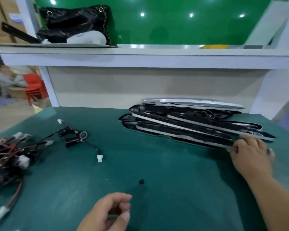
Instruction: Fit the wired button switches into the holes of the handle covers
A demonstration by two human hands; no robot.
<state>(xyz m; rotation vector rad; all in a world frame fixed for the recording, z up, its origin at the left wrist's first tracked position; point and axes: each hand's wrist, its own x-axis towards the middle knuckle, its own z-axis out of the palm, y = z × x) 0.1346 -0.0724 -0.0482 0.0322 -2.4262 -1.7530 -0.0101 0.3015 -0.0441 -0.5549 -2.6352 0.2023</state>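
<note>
Two grips | right grip (252, 159) clamped on near end of long black-and-silver handle cover (182, 134), frontmost of stack, green desk (157, 164) right | left grip (107, 212) loosely curled, empty | black wired button switches (77, 136) desk left.

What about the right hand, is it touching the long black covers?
Touching: the head view shows the right hand gripping the end of one handle cover.
</note>
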